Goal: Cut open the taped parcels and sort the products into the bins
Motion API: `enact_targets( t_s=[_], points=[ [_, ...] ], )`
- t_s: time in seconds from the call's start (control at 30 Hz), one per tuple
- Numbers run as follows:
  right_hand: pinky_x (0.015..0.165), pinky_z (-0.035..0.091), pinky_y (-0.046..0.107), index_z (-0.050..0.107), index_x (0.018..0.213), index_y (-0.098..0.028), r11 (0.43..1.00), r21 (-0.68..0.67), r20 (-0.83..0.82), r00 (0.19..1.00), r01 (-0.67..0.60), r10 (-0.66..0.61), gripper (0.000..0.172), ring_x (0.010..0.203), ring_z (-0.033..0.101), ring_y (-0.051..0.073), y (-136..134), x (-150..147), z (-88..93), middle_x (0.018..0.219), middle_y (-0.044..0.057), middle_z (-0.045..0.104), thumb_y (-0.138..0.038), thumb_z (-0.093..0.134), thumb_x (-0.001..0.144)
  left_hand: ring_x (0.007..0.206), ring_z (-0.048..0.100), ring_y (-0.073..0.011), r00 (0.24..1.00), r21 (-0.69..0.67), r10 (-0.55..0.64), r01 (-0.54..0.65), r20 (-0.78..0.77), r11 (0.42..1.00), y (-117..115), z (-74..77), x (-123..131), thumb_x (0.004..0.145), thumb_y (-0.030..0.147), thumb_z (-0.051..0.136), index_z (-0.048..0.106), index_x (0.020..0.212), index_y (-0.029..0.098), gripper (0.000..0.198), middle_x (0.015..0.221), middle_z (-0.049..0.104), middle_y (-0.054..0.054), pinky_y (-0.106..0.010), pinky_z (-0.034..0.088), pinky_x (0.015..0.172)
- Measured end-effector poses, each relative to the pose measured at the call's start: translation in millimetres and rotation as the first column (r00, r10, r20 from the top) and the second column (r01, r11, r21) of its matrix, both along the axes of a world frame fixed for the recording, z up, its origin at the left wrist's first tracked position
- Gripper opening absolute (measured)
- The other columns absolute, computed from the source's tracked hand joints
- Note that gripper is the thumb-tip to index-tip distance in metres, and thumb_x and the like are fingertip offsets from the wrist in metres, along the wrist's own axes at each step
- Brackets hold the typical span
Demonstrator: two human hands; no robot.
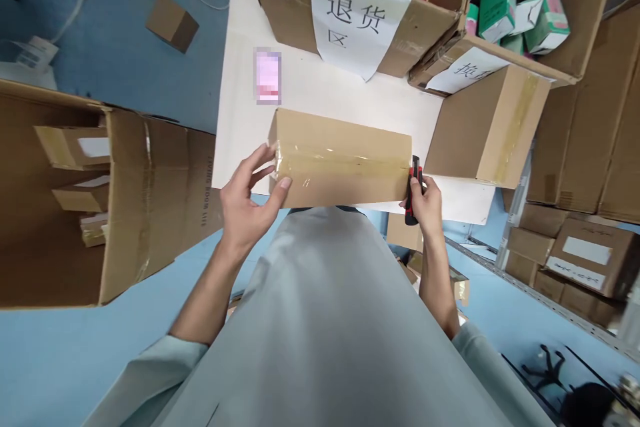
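head view: one long taped carton [345,160], at the near edge of a white table [320,83], perhaps slightly raised; left hand [250,203] spread loosely about its left end, thumb touching. one red-and-black cutter [415,172], clasped in the right hand [429,203] at the carton's right end. hands well apart; lettered box [285,13] beyond.

Blue floor [165,87] shows beyond the left edge of the white tabletop [305,83], deeper in tone near the far left corner. A grey metal rack [550,307] stands past the near right corner. Light is bright.
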State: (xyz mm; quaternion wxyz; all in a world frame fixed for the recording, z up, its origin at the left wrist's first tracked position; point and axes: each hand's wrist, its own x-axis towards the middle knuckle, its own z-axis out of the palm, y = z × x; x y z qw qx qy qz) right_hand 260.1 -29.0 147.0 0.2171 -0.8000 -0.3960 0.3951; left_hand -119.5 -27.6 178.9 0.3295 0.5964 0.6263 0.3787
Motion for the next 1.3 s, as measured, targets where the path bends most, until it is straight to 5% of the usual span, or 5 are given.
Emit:
enact_targets(
  t_s=[0.2, 0.4, 0.6, 0.77, 1.3],
  points=[
    [0.064, 0.055, 0.031, 0.062, 0.134, -0.019, 0.997, -0.051, 0.232, 0.972, 0.053, -0.040, 0.061, 0.061, 0.076, 0.025, -25.2, 16.1, 10.9, 0.063, -0.002, 0.070, -0.072, 0.046, 0.108, 0.153, 0.067, -0.0324, 0.959, -0.170, -0.060, 0.110, 0.276, 0.979, 27.5, -55.0, 29.0, 0.108, 0.065, 0.067, 0.063, 0.157, 0.030, 0.061, 0.162, 0.068, -0.014, -0.056, 0.061, 0.127],
    [0.078, 0.054, 0.036, 0.066, 0.138, -0.021, 0.980, -0.004, 0.561, 0.811, -0.198, 0.166, 0.049, 0.083, 0.079, 0.031, -8.8, -3.4, 39.3, 0.096, 0.012, 0.085, -0.056, 0.041, 0.114, 0.150, 0.066, -0.0284, 0.951, -0.215, -0.099, 0.167, 0.294, 0.962, 36.1, -74.5, 21.9, 0.106, 0.050, 0.067, 0.074, 0.139, 0.029, 0.040, 0.156, 0.066, -0.012, -0.052, 0.062, 0.125],
    [0.079, 0.049, 0.032, 0.073, 0.137, -0.025, 0.673, -0.119, 0.450, 0.565, -0.730, 0.692, 0.042, 0.092, 0.078, 0.027, 44.1, -89.9, 68.5, 0.111, 0.008, 0.086, -0.049, 0.043, 0.121, 0.141, 0.071, -0.0282, 0.932, -0.222, -0.083, 0.170, 0.354, 0.960, 40.4, -85.5, 12.9, 0.105, 0.047, 0.068, 0.077, 0.132, 0.028, 0.034, 0.146, 0.069, -0.011, -0.050, 0.068, 0.117],
    [0.078, 0.044, 0.031, 0.073, 0.146, -0.027, 0.417, -0.362, 0.412, 0.258, -0.833, 0.874, 0.043, 0.101, 0.078, 0.028, 75.8, -150.6, 71.5, 0.118, 0.010, 0.084, -0.048, 0.041, 0.126, 0.143, 0.070, -0.0304, 0.902, -0.224, -0.093, 0.203, 0.421, 0.953, 44.2, -94.6, 7.8, 0.100, 0.047, 0.074, 0.078, 0.133, 0.026, 0.039, 0.148, 0.068, -0.012, -0.050, 0.068, 0.118],
    [0.085, 0.050, 0.036, 0.061, 0.161, -0.022, 0.243, -0.621, 0.338, 0.025, -0.746, 0.941, 0.049, 0.110, 0.079, 0.031, 92.1, -182.4, 84.5, 0.135, 0.019, 0.080, -0.040, 0.029, 0.127, 0.145, 0.068, -0.0306, 0.878, -0.239, -0.115, 0.249, 0.465, 0.938, 45.9, -96.0, 3.4, 0.103, 0.043, 0.074, 0.079, 0.134, 0.028, 0.035, 0.150, 0.065, -0.010, -0.049, 0.066, 0.120]
  ],
)
